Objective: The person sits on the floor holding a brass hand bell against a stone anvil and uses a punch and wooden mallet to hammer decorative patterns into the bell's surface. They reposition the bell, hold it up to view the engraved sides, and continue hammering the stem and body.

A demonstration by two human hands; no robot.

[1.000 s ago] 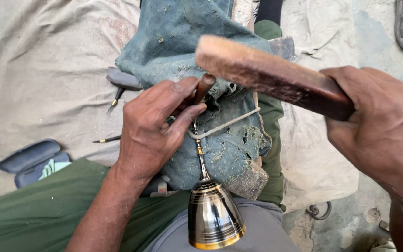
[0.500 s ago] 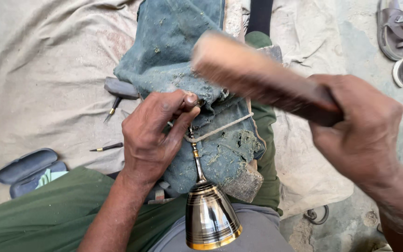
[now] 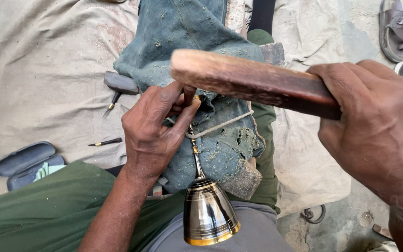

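While my left hand (image 3: 152, 135) pinches something small against the top of the bell's thin stem, the metal bell (image 3: 209, 212) lies over the denim-wrapped block (image 3: 220, 154) on my lap, mouth toward me. My right hand (image 3: 378, 135) is closed tight round the wooden mallet (image 3: 253, 81), raised above it. Judging by looks, the bell is hard, smooth, slippery and fairly heavy, so the slim stem seems the surest hold.

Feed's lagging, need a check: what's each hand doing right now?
Left hand: closed, pinching the top of the brass bell handle against the blue cloth.
Right hand: closed, gripping the wooden mallet, raised over the left.
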